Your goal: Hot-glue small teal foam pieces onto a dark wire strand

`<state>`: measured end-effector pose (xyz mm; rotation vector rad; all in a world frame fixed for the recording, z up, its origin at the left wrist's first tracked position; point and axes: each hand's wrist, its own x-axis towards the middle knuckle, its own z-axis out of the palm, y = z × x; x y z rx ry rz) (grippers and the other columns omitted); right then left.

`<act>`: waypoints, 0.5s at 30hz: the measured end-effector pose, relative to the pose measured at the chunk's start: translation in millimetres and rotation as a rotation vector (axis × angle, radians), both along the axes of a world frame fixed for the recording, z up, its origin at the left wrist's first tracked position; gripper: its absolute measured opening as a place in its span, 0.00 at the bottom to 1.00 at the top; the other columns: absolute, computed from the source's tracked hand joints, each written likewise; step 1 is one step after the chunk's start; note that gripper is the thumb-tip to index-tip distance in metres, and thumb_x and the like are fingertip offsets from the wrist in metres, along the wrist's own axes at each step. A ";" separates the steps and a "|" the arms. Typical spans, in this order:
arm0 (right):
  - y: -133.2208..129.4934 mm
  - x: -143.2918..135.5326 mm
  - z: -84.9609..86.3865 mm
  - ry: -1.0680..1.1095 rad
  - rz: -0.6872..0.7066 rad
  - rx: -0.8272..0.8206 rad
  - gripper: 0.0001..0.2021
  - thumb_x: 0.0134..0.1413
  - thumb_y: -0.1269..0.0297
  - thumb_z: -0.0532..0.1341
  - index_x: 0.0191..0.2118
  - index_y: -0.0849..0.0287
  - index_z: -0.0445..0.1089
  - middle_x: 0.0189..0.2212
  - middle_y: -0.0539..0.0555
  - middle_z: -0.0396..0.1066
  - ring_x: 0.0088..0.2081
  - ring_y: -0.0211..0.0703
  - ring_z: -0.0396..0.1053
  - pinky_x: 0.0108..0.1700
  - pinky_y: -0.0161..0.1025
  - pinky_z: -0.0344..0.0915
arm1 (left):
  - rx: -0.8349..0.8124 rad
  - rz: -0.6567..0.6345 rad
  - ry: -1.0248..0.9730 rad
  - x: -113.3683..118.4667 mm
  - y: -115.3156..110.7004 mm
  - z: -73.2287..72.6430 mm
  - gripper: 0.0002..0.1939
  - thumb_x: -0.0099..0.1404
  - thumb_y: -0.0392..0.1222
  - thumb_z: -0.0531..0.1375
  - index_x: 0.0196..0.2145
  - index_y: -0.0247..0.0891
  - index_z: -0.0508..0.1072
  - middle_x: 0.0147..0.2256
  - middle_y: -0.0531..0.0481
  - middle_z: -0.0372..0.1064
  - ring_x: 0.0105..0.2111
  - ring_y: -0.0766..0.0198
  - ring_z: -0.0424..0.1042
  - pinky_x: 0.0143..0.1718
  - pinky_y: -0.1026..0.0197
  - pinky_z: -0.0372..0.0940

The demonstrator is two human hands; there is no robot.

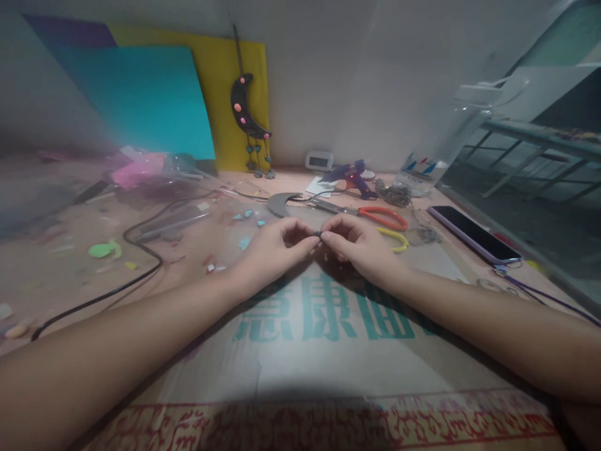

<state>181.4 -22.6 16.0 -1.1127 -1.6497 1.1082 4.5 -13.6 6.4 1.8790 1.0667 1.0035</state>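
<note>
1. Pinching a tiny dark piece point(318, 233) over the middle of the counter point(288, 178), the left hand point(284, 247) and right hand point(359, 243) have thumbs and fingers nearly closed.
2. Orange-handled scissors point(364, 212) lie just past the right hand.
3. Farther back sits a purple glue gun point(350, 177).
4. At right lies a phone point(474, 233).

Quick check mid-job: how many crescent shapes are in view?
2. A dark crescent with pink dots hangs in front of the yellow sheet; a plain grey crescent lies just beyond the left hand. Others may be hidden.
</note>
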 end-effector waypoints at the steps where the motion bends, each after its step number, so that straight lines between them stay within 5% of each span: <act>1: -0.2 0.3 0.3 -0.007 -0.002 0.012 0.08 0.52 0.60 0.62 0.32 0.60 0.65 0.20 0.44 0.63 0.18 0.29 0.59 0.17 0.28 0.52 | -0.006 -0.001 -0.011 -0.1 -0.3 0.0 0.08 0.61 0.43 0.60 0.35 0.35 0.72 0.34 0.51 0.73 0.34 0.65 0.71 0.36 0.64 0.64; 15: -4.5 -1.6 -2.1 0.017 0.056 -0.081 0.10 0.53 0.57 0.61 0.35 0.59 0.65 0.18 0.42 0.61 0.16 0.30 0.58 0.16 0.28 0.56 | 0.037 0.036 0.063 -1.1 -0.9 4.5 0.06 0.62 0.40 0.56 0.30 0.35 0.69 0.29 0.52 0.69 0.31 0.65 0.68 0.34 0.64 0.61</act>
